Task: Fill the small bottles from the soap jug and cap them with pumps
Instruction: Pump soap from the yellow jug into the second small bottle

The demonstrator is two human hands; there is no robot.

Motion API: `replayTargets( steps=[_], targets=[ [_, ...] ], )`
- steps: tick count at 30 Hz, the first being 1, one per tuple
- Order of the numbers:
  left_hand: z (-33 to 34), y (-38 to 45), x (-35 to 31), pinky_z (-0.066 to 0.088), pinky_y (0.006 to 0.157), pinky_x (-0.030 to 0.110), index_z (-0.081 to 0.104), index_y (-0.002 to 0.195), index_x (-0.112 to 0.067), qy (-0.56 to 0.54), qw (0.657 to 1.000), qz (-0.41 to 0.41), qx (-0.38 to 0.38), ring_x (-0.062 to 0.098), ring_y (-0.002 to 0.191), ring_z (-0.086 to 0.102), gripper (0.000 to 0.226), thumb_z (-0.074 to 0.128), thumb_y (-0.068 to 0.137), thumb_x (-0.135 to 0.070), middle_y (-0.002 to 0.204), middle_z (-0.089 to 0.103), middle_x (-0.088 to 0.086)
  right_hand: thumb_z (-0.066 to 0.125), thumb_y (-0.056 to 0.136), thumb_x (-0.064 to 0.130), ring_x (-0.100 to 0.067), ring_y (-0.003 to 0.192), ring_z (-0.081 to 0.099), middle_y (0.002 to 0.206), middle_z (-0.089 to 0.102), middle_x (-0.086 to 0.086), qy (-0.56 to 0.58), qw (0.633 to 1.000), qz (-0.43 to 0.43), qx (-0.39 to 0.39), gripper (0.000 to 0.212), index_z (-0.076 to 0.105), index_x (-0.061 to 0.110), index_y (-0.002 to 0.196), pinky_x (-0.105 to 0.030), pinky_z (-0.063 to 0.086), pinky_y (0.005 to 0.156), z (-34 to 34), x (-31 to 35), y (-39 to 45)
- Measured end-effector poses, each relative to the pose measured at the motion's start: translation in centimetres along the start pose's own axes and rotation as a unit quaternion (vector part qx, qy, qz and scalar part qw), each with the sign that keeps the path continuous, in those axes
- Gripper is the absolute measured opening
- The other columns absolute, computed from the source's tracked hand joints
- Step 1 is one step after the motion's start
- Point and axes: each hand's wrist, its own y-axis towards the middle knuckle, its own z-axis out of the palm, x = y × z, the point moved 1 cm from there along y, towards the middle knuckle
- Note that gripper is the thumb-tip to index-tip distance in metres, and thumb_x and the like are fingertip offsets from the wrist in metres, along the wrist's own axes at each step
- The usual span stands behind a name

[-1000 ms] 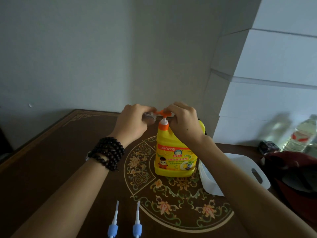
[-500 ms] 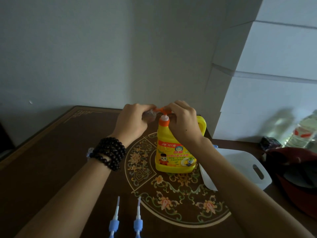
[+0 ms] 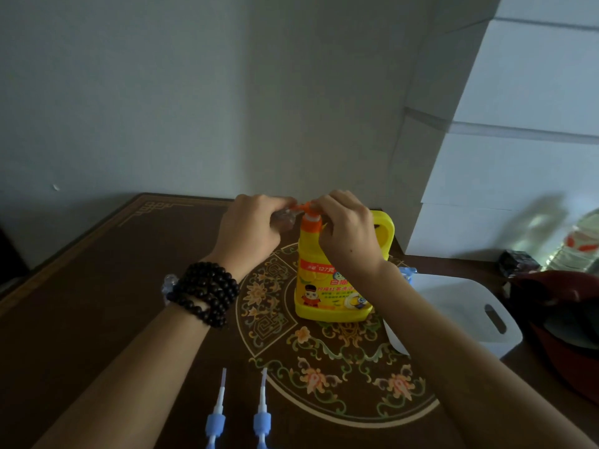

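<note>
Right hand (image 3: 348, 231) is pressing the jug (image 3: 334, 280) pump; left hand (image 3: 251, 233), just beside, is gripping a bottle (image 3: 285, 218) under the spout — best kept steady.

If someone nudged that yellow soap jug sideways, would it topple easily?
Probably not. The yellow soap jug stands on a broad flat base, and its opaque body hides the fill, so its weight is unclear. The right hand at its pump also steadies it.

The scene is dim and low in contrast, with soft daylight entering from about 3 o'clock. The white panels (image 3: 525, 131) there are brightest, while the wall (image 3: 162, 92) toward 10 o'clock stays grey. The table (image 3: 81, 303) is nearly black. Edges bow (wide-angle lens), and the far bottle (image 3: 580, 244) at 3 o'clock looks blurred.
</note>
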Motion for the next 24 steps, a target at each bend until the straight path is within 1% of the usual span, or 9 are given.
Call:
replayTargets(
  steps=[3, 7, 9, 11, 13, 15, 18, 22, 24],
  targets=[
    [0.5, -0.2, 0.7, 0.062, 0.080, 0.039, 0.074, 0.118, -0.032, -0.013, 1.000, 0.001, 0.013, 0.012, 0.096, 0.074, 0.032, 0.073, 0.090, -0.019, 0.104, 0.079, -0.010, 0.058, 0.064, -0.022, -0.027, 0.068, 0.055, 0.072, 0.059, -0.010, 0.011, 1.000, 0.009, 0.013, 0.026, 0.067, 0.000, 0.074, -0.031, 0.042, 0.057, 0.2, 0.2, -0.1],
    [-0.3, 0.3, 0.3, 0.061, 0.077, 0.038, 0.075, 0.115, -0.031, -0.003, 1.000, -0.005, 0.006, 0.017, 0.092, 0.076, 0.028, 0.073, 0.090, -0.019, 0.097, 0.081, -0.005, 0.067, 0.083, -0.007, -0.025, 0.069, 0.055, 0.075, 0.060, -0.009, 0.009, 0.999, 0.005, 0.034, 0.010, 0.067, 0.001, 0.077, -0.033, 0.044, 0.058, -0.4, 0.2, 0.5],
    [-0.9, 0.9, 0.0, 0.058, 0.072, 0.031, 0.076, 0.112, -0.029, 0.000, 1.000, 0.001, 0.009, 0.017, 0.087, 0.075, 0.023, 0.071, 0.091, -0.020, 0.093, 0.080, -0.004, 0.071, 0.081, -0.003, -0.025, 0.072, 0.057, 0.078, 0.062, -0.009, 0.006, 0.999, -0.008, 0.045, 0.005, 0.070, 0.003, 0.081, -0.031, 0.047, 0.061, -0.8, 0.1, 1.2],
    [-1.2, 1.2, -0.1, 0.050, 0.068, 0.024, 0.076, 0.113, -0.029, 0.006, 1.000, 0.006, 0.019, 0.015, 0.085, 0.073, 0.023, 0.071, 0.092, -0.021, 0.092, 0.080, -0.004, 0.074, 0.078, -0.004, -0.024, 0.074, 0.058, 0.080, 0.064, -0.007, -0.007, 0.998, -0.021, 0.054, 0.011, 0.071, 0.004, 0.084, -0.030, 0.048, 0.062, -1.0, 0.1, 1.9],
    [-1.2, 1.2, -0.2, 0.050, 0.068, 0.023, 0.076, 0.112, -0.029, 0.002, 1.000, 0.007, 0.015, 0.014, 0.085, 0.073, 0.023, 0.071, 0.092, -0.020, 0.093, 0.080, -0.004, 0.075, 0.080, -0.001, -0.023, 0.074, 0.059, 0.080, 0.065, -0.006, -0.006, 0.998, -0.028, 0.050, 0.008, 0.072, 0.005, 0.085, -0.029, 0.048, 0.062, -1.0, 0.0, 1.9],
    [-1.0, 1.0, -0.3, 0.056, 0.070, 0.027, 0.077, 0.112, -0.028, -0.002, 1.000, 0.009, 0.000, 0.015, 0.085, 0.074, 0.023, 0.071, 0.091, -0.019, 0.093, 0.081, -0.003, 0.072, 0.086, 0.008, -0.022, 0.072, 0.059, 0.078, 0.065, -0.007, 0.004, 0.999, -0.033, 0.031, 0.004, 0.072, 0.004, 0.084, -0.027, 0.047, 0.060, -1.0, -0.2, 1.6],
    [-0.5, 0.8, -0.1, 0.060, 0.071, 0.037, 0.077, 0.110, -0.028, 0.011, 1.000, 0.015, -0.010, 0.018, 0.084, 0.074, 0.022, 0.071, 0.091, -0.020, 0.092, 0.081, -0.003, 0.058, 0.093, 0.011, -0.024, 0.069, 0.057, 0.075, 0.063, -0.010, 0.007, 0.999, -0.040, 0.018, 0.020, 0.070, 0.002, 0.081, -0.033, 0.045, 0.058, -0.6, -0.6, 1.1],
    [0.3, 0.0, 0.6, 0.061, 0.073, 0.039, 0.075, 0.115, -0.031, 0.001, 1.000, 0.013, 0.004, 0.013, 0.088, 0.075, 0.026, 0.071, 0.091, -0.021, 0.095, 0.080, -0.008, 0.047, 0.070, -0.011, -0.029, 0.068, 0.055, 0.073, 0.062, -0.011, 0.013, 0.999, -0.039, 0.023, 0.027, 0.069, 0.001, 0.079, -0.039, 0.045, 0.055, 0.0, -0.8, 0.3],
    [0.4, -0.2, 0.7, 0.061, 0.074, 0.039, 0.075, 0.114, -0.031, -0.002, 1.000, 0.011, 0.004, 0.013, 0.090, 0.075, 0.026, 0.071, 0.091, -0.021, 0.096, 0.080, -0.009, 0.043, 0.070, -0.008, -0.030, 0.068, 0.055, 0.073, 0.062, -0.011, 0.023, 0.999, -0.028, 0.033, 0.028, 0.069, 0.000, 0.078, -0.040, 0.045, 0.055, 0.1, -0.7, 0.2]
  ],
)
